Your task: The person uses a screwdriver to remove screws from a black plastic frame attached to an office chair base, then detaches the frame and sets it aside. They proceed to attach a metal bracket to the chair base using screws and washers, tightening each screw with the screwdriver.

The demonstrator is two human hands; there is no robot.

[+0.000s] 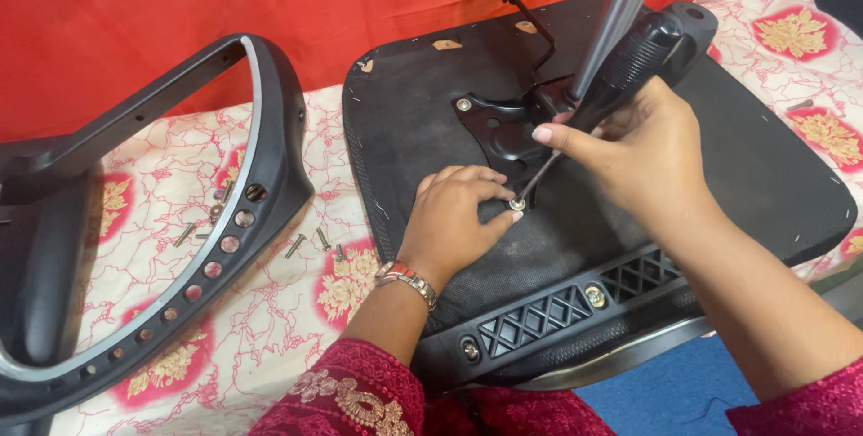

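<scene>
Head view: an upturned chair seat (pixel 719 175) is laid on a flowered cloth (pixel 270 310). A screwdriver (pixel 629 63) is gripped by the right hand (pixel 643 153), fingers closed round the black ribbed handle, the shaft slanting down to a bolt (pixel 517 205) at the near corner of the black bracket (pixel 499 130). The left hand (pixel 458 211) is laid flat-curled on the seat just left of the bolt, its fingertips pinched beside the washer, steadying it; nothing else is held. A chrome post (pixel 620 13) rises just behind the right hand. Step judged: this bolt is being driven into the bracket. Next move would call for the tip to be kept seated and upright over the head while turned, left fingers kept clear. Loose bolts (pixel 306 243) are scattered on the cloth, well left of the left hand, beside an armrest frame (pixel 225 220). A ribbed plate (pixel 575 306) with two fitted bolts lies near both wrists.
</scene>
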